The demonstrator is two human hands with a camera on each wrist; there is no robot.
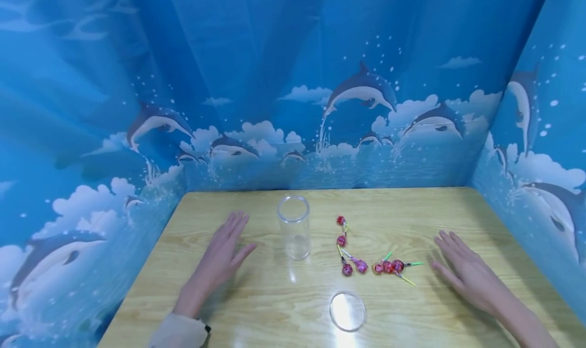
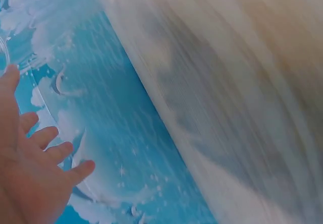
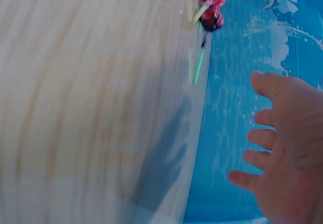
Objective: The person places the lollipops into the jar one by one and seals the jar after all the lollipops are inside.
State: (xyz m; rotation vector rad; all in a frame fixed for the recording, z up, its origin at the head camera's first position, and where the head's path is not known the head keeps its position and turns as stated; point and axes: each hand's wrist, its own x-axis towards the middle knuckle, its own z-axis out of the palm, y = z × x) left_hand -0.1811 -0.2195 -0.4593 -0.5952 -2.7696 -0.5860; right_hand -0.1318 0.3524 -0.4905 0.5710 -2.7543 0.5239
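Both your hands lie flat on the wooden surface (image 1: 256,312), grips released and holding nothing: your left hand (image 1: 223,254) just left of the clear plastic jar (image 1: 294,227), your right hand (image 1: 462,271) just right of the lollipops (image 1: 361,256). The jar stands upright, open and empty; its round clear lid (image 1: 347,311) rests apart, nearer you. All the lollipops are scattered loose between jar and right hand. By my judgement nothing is packed yet; everything is left.
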